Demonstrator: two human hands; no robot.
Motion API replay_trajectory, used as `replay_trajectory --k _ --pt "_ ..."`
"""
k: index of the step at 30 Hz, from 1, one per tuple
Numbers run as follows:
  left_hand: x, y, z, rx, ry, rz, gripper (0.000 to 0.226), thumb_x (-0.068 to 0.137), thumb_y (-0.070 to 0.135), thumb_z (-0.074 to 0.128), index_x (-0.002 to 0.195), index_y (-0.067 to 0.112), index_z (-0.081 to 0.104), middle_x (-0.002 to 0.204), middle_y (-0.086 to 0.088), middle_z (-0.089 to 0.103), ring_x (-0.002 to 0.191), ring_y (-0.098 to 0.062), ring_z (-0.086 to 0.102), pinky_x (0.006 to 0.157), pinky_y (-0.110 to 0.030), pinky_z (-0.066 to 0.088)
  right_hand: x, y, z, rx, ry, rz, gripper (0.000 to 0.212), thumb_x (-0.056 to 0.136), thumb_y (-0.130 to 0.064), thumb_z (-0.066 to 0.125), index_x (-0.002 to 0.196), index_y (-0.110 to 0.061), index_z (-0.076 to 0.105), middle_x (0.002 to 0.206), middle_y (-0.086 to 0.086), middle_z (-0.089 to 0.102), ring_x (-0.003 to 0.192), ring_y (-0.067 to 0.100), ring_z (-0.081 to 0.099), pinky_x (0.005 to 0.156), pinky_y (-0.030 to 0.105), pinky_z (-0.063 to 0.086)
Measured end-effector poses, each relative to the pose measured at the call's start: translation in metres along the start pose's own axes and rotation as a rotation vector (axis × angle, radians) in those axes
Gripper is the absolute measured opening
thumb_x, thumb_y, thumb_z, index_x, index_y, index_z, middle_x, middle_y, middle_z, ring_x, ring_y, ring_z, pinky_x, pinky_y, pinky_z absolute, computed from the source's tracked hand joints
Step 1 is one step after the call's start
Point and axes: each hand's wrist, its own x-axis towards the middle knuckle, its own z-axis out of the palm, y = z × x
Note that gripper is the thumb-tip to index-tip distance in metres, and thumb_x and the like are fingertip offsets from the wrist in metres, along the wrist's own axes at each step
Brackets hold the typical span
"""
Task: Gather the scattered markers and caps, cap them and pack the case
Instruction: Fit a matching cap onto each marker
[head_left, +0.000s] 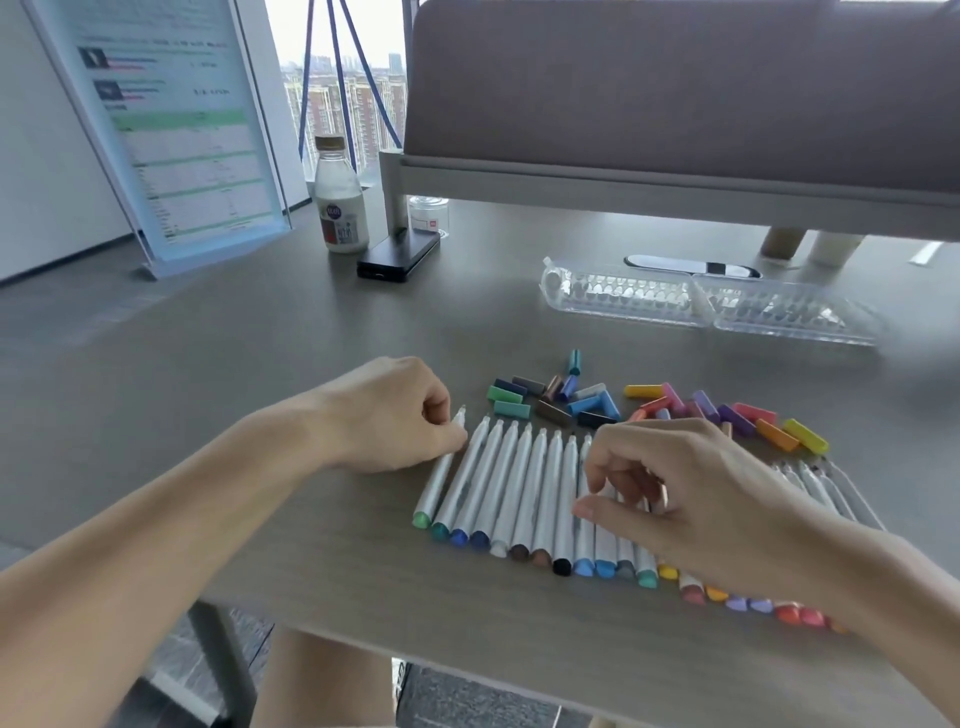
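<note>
Several uncapped white-barrelled markers (524, 488) lie side by side in a row on the grey table, coloured ends toward me. My left hand (395, 415) pinches the tip end of the leftmost, green-ended marker (439, 475). My right hand (675, 493) hovers over the middle of the row with fingers loosely curled, hiding several markers; whether it holds one is unclear. Loose caps lie beyond the tips: a blue, green and dark pile (556, 397) and a pink, purple, orange and yellow pile (727, 413). The clear plastic case (706, 301) lies open farther back on the right.
A milk bottle (338, 200), a black phone (399, 257) and a small glass jar (428, 215) stand at the back. A tilted acrylic sign holder (171, 130) is at the far left. A grey partition (675, 104) runs along the back. The table's front edge (467, 660) is near me.
</note>
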Motion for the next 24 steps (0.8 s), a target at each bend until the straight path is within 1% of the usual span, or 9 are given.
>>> replay_trajectory --k 2,7,10,12,14,16,20,22,24 --pt "0.002 0.004 -0.002 0.029 -0.014 -0.034 0.035 0.086 0.044 0.069 0.069 0.015 0.069 0.063 0.006 0.068 0.062 -0.010 0.063 0.067 -0.033 0.057 0.000 0.000 0.000 0.016 0.007 0.000 0.022 0.087 -0.065 0.056 0.081 -0.045 0.050 0.083 -0.025 0.057 0.079 0.003 0.057 0.060 0.020 0.047" --pt "0.006 0.006 -0.008 0.015 -0.100 -0.066 0.032 0.086 0.037 0.064 0.065 0.012 0.067 0.058 -0.003 0.071 0.046 -0.011 0.063 0.065 -0.034 0.060 0.003 0.003 -0.003 0.049 0.066 0.008 0.023 0.088 -0.064 0.052 0.084 -0.042 0.056 0.071 -0.018 0.057 0.073 0.004 0.058 0.059 0.017 0.046" --pt "0.016 -0.001 -0.015 -0.310 -0.081 0.007 0.038 0.097 0.021 0.061 0.063 0.004 0.060 0.054 -0.005 0.063 0.046 -0.018 0.057 0.054 -0.032 0.051 0.010 0.002 -0.008 0.067 0.110 0.061 0.020 0.089 -0.058 0.056 0.081 -0.040 0.058 0.071 -0.016 0.061 0.071 0.005 0.058 0.058 0.013 0.042" --pt "0.030 -0.007 -0.020 -0.658 -0.049 0.047 0.036 0.101 0.013 0.056 0.066 0.007 0.055 0.055 -0.004 0.053 0.048 -0.017 0.049 0.050 -0.028 0.044 0.019 0.002 -0.011 0.091 0.107 0.099 0.019 0.090 -0.054 0.061 0.078 -0.039 0.058 0.077 -0.019 0.063 0.070 0.006 0.058 0.059 0.013 0.043" --pt "0.045 -0.009 -0.022 -0.900 0.006 0.076 0.029 0.100 0.016 0.057 0.071 0.012 0.053 0.060 -0.002 0.048 0.054 -0.018 0.048 0.052 -0.029 0.043 0.034 0.002 -0.013 0.104 0.107 0.131 0.019 0.092 -0.047 0.064 0.076 -0.038 0.059 0.079 -0.020 0.065 0.069 0.006 0.059 0.060 0.015 0.045" --pt "0.058 -0.009 -0.013 -0.999 0.037 0.106 0.026 0.098 0.018 0.056 0.072 0.014 0.054 0.064 -0.001 0.048 0.058 -0.020 0.049 0.054 -0.031 0.043 0.052 0.006 -0.014 0.106 0.094 0.185 0.017 0.093 -0.042 0.067 0.078 -0.035 0.064 0.075 -0.015 0.067 0.069 0.005 0.060 0.060 0.018 0.047" --pt "0.067 -0.012 0.011 -1.057 0.135 0.151 0.042 0.103 0.004 0.049 0.065 0.018 0.060 0.058 0.002 0.049 0.050 -0.012 0.047 0.049 -0.023 0.040 0.094 0.011 -0.012 0.068 0.077 0.261 0.012 0.093 -0.039 0.069 0.086 -0.029 0.071 0.073 -0.012 0.068 0.065 0.001 0.059 0.060 0.016 0.045" --pt "0.067 -0.015 0.014 -1.097 0.144 0.163 0.049 0.103 0.003 0.047 0.060 0.023 0.060 0.057 0.002 0.049 0.049 -0.013 0.046 0.047 -0.023 0.039 0.114 0.008 -0.011 0.059 0.023 0.275 0.010 0.092 -0.036 0.071 0.088 -0.027 0.072 0.076 -0.013 0.069 0.067 -0.001 0.060 0.062 0.013 0.043" --pt "0.068 -0.018 0.012 -1.147 0.154 0.153 0.043 0.103 0.004 0.047 0.065 0.020 0.059 0.062 -0.003 0.050 0.052 -0.017 0.048 0.046 -0.024 0.041 0.129 0.004 -0.009 0.041 -0.069 0.282 0.010 0.090 -0.036 0.073 0.087 -0.026 0.073 0.079 -0.013 0.070 0.072 0.000 0.063 0.066 0.016 0.047"
